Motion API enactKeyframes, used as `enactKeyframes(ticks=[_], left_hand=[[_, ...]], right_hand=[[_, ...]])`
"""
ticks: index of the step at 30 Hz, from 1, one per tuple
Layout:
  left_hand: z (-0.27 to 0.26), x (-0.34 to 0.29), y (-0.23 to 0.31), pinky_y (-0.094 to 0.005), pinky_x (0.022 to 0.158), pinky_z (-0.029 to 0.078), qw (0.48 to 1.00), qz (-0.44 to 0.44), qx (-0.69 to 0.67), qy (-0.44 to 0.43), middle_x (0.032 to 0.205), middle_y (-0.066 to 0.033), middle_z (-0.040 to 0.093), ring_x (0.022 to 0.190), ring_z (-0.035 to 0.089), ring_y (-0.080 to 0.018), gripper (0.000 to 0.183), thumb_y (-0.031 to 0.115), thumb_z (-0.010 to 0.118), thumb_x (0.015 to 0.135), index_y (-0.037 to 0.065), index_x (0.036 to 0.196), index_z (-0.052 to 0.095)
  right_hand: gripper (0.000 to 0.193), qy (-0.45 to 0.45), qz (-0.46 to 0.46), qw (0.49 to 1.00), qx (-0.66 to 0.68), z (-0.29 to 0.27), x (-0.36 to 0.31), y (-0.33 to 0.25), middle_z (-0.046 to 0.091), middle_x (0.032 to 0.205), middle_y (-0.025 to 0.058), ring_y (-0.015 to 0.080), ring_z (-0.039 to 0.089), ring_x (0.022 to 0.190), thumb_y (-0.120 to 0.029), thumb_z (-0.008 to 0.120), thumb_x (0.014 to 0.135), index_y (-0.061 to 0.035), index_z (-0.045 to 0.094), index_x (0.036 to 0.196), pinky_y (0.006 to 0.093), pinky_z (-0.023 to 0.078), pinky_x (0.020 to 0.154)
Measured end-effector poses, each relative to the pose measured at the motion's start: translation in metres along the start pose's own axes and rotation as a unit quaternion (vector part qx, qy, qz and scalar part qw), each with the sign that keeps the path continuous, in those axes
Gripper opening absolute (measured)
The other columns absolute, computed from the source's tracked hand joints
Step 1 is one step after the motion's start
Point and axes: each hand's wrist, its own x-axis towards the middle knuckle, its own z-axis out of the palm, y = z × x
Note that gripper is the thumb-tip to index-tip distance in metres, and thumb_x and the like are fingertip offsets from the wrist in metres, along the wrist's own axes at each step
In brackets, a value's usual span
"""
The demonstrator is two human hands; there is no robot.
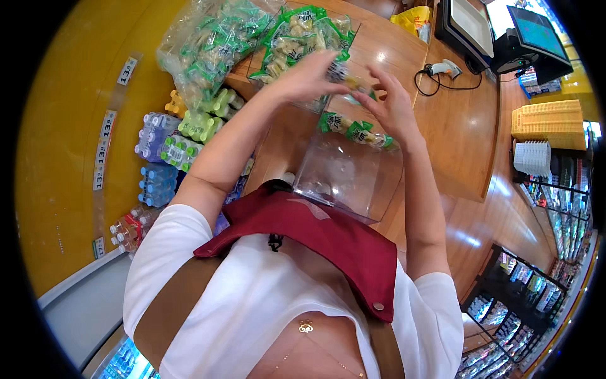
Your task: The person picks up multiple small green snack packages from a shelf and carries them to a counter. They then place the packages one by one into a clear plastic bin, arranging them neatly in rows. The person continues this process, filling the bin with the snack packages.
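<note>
A small clear-and-green snack packet [353, 82], partly hidden and a little blurred, spans the gap between my hands. My left hand [309, 79] grips its left end between thumb and fingers. At the other end, the curved thumb and fingers of my right hand [392, 104] close around it. Below them stands a clear plastic box [344, 174], with several similar green packets [356, 129] lined up along its far side. Beyond my left hand, a pile of green-printed packets [306, 38] fills another clear container.
A large clear bag of packets [218, 47] lies at the far left. Shrink-wrapped bottles [180, 151] stand left of the counter. On the wooden counter [451, 132], a corded scanner [445, 68] lies near a screen [536, 31]. A yellow bag [411, 22] sits at the back.
</note>
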Motion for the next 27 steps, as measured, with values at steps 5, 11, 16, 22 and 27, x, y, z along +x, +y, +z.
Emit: enactKeyframes(ticks=[5, 11, 16, 22, 27], left_hand=[[0.003, -0.006, 0.005, -0.0319, 0.086, 0.042, 0.953, -0.084, -0.259, -0.136, 0.117, -0.0139, 0.053, 0.103, 0.053, -0.0197, 0.069, 0.040, 0.065, 0.082, 0.007, 0.134, 0.033], [-0.006, -0.009, -0.107, -0.0345, 0.084, 0.047, 0.950, -0.312, -0.009, -0.031, 0.108, -0.0145, 0.063, 0.098, 0.061, -0.0251, 0.052, 0.031, 0.066, 0.076, 0.005, 0.119, 0.056], [0.002, -0.019, -0.155, -0.0348, 0.068, 0.051, 0.918, -0.303, 0.125, -0.223, 0.087, -0.0128, 0.067, 0.077, 0.064, -0.0247, 0.034, 0.024, 0.067, 0.072, 0.007, 0.101, 0.066], [0.001, -0.008, -0.158, -0.0349, 0.076, 0.051, 0.918, -0.300, 0.103, -0.240, 0.096, -0.0121, 0.067, 0.086, 0.064, -0.0271, 0.035, 0.020, 0.070, 0.068, 0.008, 0.101, 0.067], [-0.013, -0.014, -0.176, -0.0364, 0.075, 0.051, 0.904, -0.280, 0.139, -0.293, 0.094, -0.0142, 0.067, 0.084, 0.065, -0.0274, 0.032, 0.016, 0.068, 0.069, 0.007, 0.099, 0.068]], right_hand=[[0.020, -0.133, 0.088, 0.986, 0.046, -0.005, 0.001, 0.042, 0.068, 0.082, 0.0115, 0.0229, 0.066, 0.077, -0.015, 0.066, 0.076, -0.0040, 0.068, 0.093, 0.0323, 0.050, 0.073], [0.014, -0.226, 0.088, 0.963, -0.113, 0.079, -0.023, 0.096, 0.067, 0.085, 0.0139, 0.0289, 0.065, 0.082, -0.013, 0.060, 0.076, -0.0118, 0.070, 0.085, 0.0391, 0.052, 0.074], [0.014, -0.158, 0.153, 0.948, -0.230, 0.136, -0.036, 0.120, 0.067, 0.085, 0.0134, 0.0326, 0.064, 0.081, -0.018, 0.060, 0.074, -0.0129, 0.070, 0.084, 0.0411, 0.051, 0.073], [0.014, -0.118, 0.051, 0.930, -0.343, 0.121, -0.047, 0.101, 0.062, 0.091, 0.0118, 0.0306, 0.061, 0.091, -0.018, 0.057, 0.078, -0.0153, 0.067, 0.088, 0.0437, 0.048, 0.076], [0.017, -0.052, 0.042, 0.957, -0.283, 0.097, -0.039, 0.076, 0.060, 0.093, 0.0083, 0.0261, 0.058, 0.095, -0.025, 0.058, 0.080, -0.0162, 0.066, 0.093, 0.0414, 0.046, 0.078]])
